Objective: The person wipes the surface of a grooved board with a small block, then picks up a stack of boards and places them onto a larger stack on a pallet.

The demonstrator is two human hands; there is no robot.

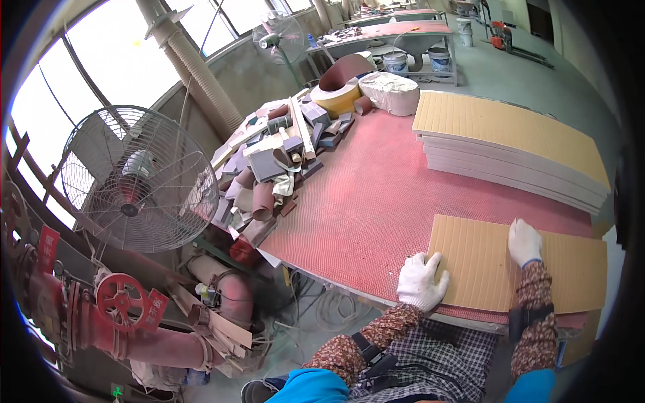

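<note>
Blue sleeves [311, 385] come in at six o'clock and between four and five, with brown floral cuffs [336, 356] and a checked apron [437, 356] between them. Beyond, at four o'clock, one tan grooved board [470, 269] lies flat along the near edge of a red counter [349, 195], its right end reaching the counter's side. A white-gloved left hand [418, 283] rests at the board's left end, its grip apart, fingers spread. The gloved right hand [525, 243] is over the board's middle, near the far edge; its grip is curled together, though whether anything is clamped inside cannot be told. A stack of boards [510, 127] with a matching tan top sits between two and three o'clock, a heap of scraps [269, 164] at ten.

Good handling would likely mean steady, even pressure from the left palm against sliding, a light right hand to spare the grooved face, and support under the right end.
</note>
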